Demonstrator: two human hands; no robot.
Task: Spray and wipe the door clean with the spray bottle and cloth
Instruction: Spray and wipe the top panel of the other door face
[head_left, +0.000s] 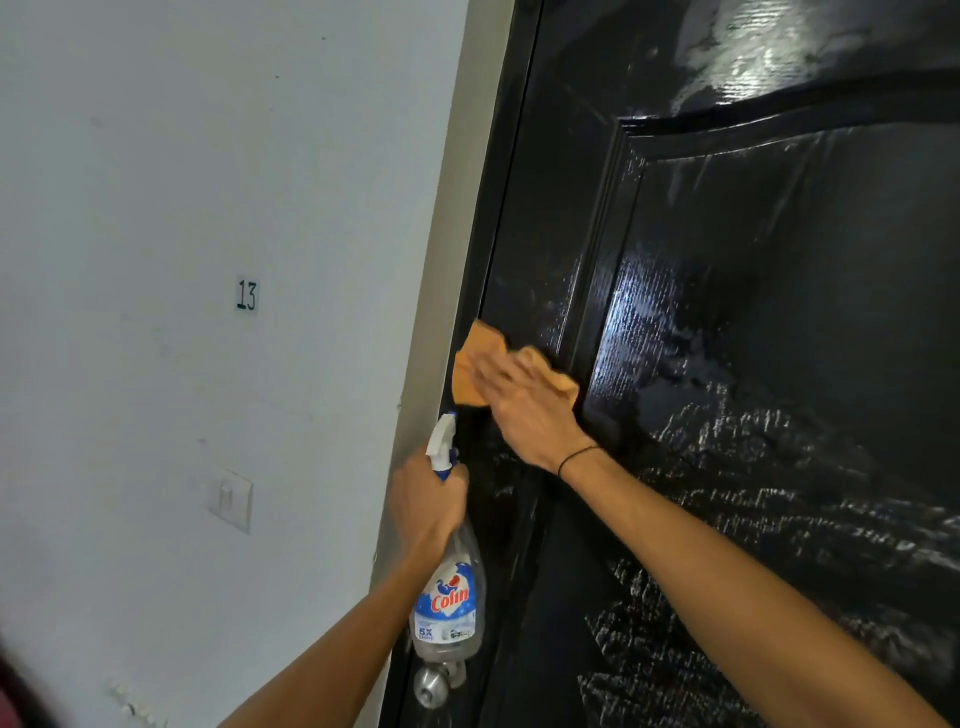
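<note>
Pale grey wall fills the left of the view, carrying a small label reading 13 and, lower down, a white light switch. To the right stands a glossy black panelled door, its wood-grain face streaked with wet, shining patches across the middle and lower panel and near the top edge.

We are wiping. Our right hand lies flat with fingers spread, pressing an orange cloth against the door's left edge, just beside the frame. A thin dark band circles that wrist. Our left hand grips the neck of the spray bottle, fingers curled round it below the white trigger head, nozzle pointing up toward the cloth. The bottle is clear with a blue and white label, and hangs close to the door's left edge, directly above a round silver doorknob.

We judge the spraying of this stretch to be done and the wiping under way. Next, the cloth would likely need to travel down the left edge and across the wet panel, with firm, even pressure so no streaks remain.
</note>
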